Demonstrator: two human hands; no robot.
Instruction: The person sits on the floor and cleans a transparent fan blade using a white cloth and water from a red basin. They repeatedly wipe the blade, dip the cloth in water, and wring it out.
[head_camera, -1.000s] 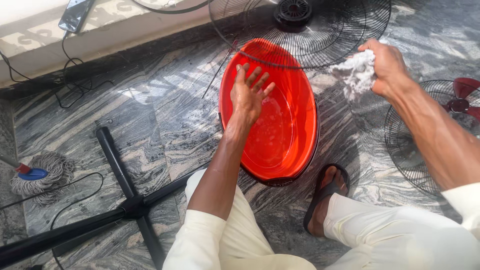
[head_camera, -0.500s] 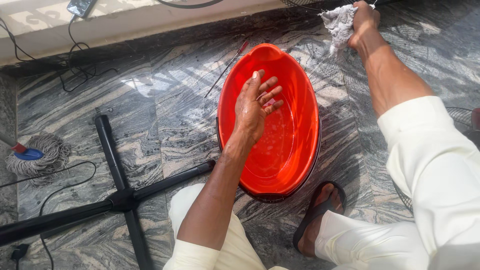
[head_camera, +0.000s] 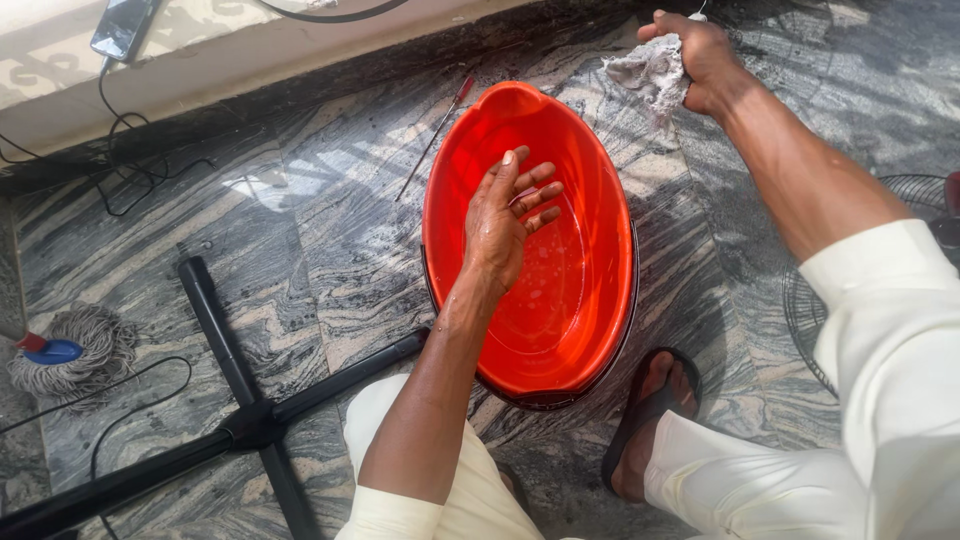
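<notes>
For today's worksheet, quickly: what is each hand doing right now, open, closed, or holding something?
Left hand: open, fingers spread, empty, over the red basin.
Right hand: closed around a grey-white rag, beyond the basin's far rim.

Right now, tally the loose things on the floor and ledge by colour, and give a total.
Red: 1, the oval red basin.
Grey-white: 2, the wet rag gripped in the right hand, and the string mop head.
Black: 3, the cross-shaped fan base, the sandal, the phone.
Red-handled: 1, the thin screwdriver.
Total: 7
</notes>
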